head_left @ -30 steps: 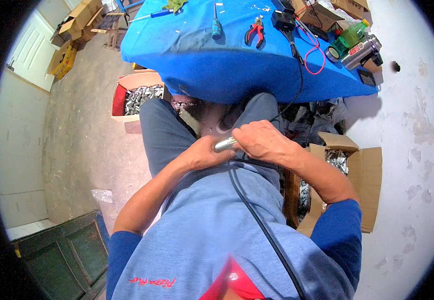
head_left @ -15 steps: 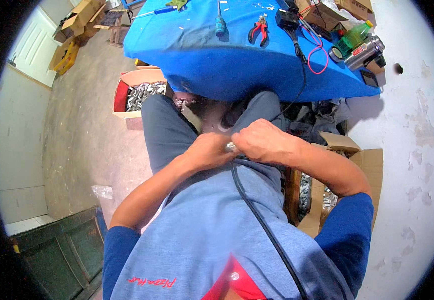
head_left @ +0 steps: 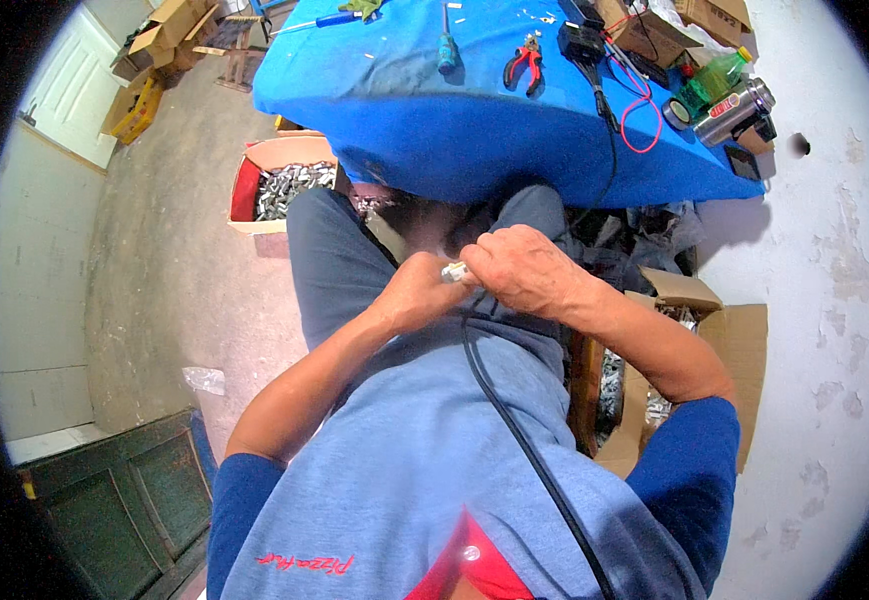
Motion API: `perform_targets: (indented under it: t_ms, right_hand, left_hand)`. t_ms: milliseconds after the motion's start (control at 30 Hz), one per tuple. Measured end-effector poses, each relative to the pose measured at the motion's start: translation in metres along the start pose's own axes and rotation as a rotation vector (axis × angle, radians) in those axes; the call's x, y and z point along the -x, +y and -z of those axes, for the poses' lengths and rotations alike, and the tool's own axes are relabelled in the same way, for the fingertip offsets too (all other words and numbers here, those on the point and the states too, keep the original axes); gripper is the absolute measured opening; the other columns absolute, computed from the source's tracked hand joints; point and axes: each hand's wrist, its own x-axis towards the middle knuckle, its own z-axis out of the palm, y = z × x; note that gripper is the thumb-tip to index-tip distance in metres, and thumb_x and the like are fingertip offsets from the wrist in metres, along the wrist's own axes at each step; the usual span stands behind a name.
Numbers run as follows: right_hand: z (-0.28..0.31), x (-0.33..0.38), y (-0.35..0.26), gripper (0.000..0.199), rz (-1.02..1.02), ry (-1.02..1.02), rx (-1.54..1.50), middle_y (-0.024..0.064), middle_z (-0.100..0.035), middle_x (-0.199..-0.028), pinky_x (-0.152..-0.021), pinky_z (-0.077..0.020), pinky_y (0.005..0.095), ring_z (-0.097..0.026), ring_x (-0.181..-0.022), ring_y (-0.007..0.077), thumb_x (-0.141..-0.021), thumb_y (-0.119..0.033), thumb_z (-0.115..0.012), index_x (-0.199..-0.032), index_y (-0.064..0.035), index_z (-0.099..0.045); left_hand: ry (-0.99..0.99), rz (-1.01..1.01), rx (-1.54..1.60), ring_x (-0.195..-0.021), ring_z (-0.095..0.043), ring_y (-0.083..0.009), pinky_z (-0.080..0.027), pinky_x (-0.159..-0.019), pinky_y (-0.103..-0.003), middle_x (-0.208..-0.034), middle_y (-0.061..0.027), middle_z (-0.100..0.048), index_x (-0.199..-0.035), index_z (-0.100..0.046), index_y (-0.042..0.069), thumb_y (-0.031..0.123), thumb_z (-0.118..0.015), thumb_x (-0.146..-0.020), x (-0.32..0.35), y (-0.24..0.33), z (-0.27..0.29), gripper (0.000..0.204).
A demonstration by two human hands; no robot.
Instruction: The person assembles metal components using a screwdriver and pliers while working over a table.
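Silvery small piece, shape mostly hidden, grasped by left hand and right hand; draped blue cloth beyond.

I sit in what looks like a small, rough workshop; on the table in front of me, draped in blue cloth, lie a teal-handled screwdriver, red-handled pliers and, farther right, a red lead; to my left, a box holds a heap of small metal parts; near my right, an open carton holds more silvery pieces; the floor is bare and stained; the right wall is peeling.
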Motion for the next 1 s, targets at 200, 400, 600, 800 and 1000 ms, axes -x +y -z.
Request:
perform_targets:
  t_ms: [200,400,600,800,1000]
  right_hand:
    - [0.000,-0.005,-0.004,0.013,-0.041,0.145,0.012,0.0098,-0.058,-0.071,-0.058,-0.0484,0.0405,-0.062,-0.065,0.0285,-0.083,-0.019,-0.060,-0.082,-0.0072,-0.054]
    - [0.006,-0.008,-0.007,0.018,-0.090,0.232,-0.009,0.0092,-0.057,-0.073,-0.059,-0.0466,0.0403,-0.060,-0.068,0.0287,-0.086,-0.022,-0.065,-0.092,-0.0074,-0.057]
    - [-0.004,-0.012,-0.008,0.018,-0.187,0.411,0.006,0.0097,-0.058,-0.070,-0.054,-0.0472,0.0404,-0.061,-0.063,0.0292,-0.085,-0.024,-0.065,-0.088,-0.0082,-0.058]
    - [-0.019,-0.026,-0.025,0.015,-0.421,0.668,-0.119,0.0110,-0.061,-0.073,-0.053,-0.0489,0.0420,-0.063,-0.064,0.0320,-0.090,-0.023,-0.063,-0.090,-0.0084,-0.059]
    - [-0.030,-0.031,-0.038,0.021,-0.622,0.750,-0.501,0.0195,-0.065,-0.081,-0.058,-0.0484,0.0446,-0.064,-0.073,0.0388,-0.095,-0.025,-0.059,-0.099,-0.0052,-0.064]
  left_hand:
    - [0.155,-0.065,-0.044,-0.057,-0.046,-0.0066,-0.037,-0.047,-0.034,-0.056,-0.0009,-0.053,-0.072,-0.063,-0.005,0.029,-0.068,-0.089,0.000,0.002,0.003,0.039]
    - [0.243,-0.102,-0.085,-0.057,-0.050,-0.0085,-0.041,-0.049,-0.035,-0.058,-0.0057,-0.058,-0.076,-0.065,-0.006,0.021,-0.067,-0.086,-0.005,0.006,0.007,0.028]
    - [0.331,-0.123,-0.034,-0.058,-0.057,-0.0118,-0.045,-0.052,-0.035,-0.062,-0.0103,-0.063,-0.079,-0.065,-0.006,0.014,-0.065,-0.084,-0.011,0.011,0.007,0.021]
    - [0.504,-0.184,-0.046,-0.059,-0.062,-0.0247,-0.046,-0.055,-0.040,-0.065,-0.0194,-0.063,-0.077,-0.065,-0.006,0.016,-0.066,-0.082,-0.017,0.018,0.004,0.022]
    - [0.585,-0.235,-0.048,-0.061,-0.064,-0.0373,-0.046,-0.055,-0.044,-0.066,-0.0242,-0.062,-0.072,-0.063,-0.005,0.020,-0.068,-0.081,-0.019,0.021,0.005,0.027]
